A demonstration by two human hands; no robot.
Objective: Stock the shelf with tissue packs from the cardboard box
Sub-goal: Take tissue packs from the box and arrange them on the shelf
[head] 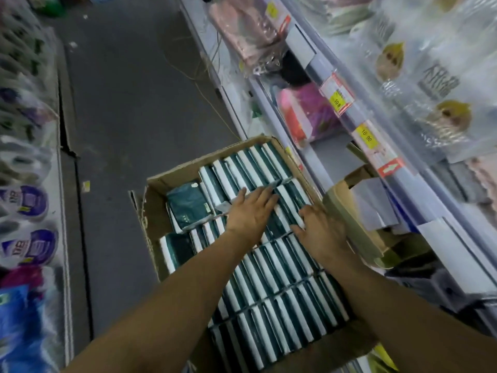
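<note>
An open cardboard box [161, 181] stands on the aisle floor, packed with rows of dark green and white tissue packs [282, 297] standing on edge. One loose green pack [188, 208] lies flat at the box's far left. My left hand [250, 211] rests flat with straight fingers on the packs in the middle of the box. My right hand [320, 230] sits beside it to the right, its fingers curled down over the top of a row of packs near the box's right wall. The shelf [403, 181] runs along the right, next to the box.
The right shelving holds pink and clear wrapped goods behind yellow price tags [337, 99]. A second brown cardboard piece [349, 211] leans between box and shelf. Another shelf with purple and blue packs [29, 200] lines the left. Grey floor [129, 103] stretches ahead.
</note>
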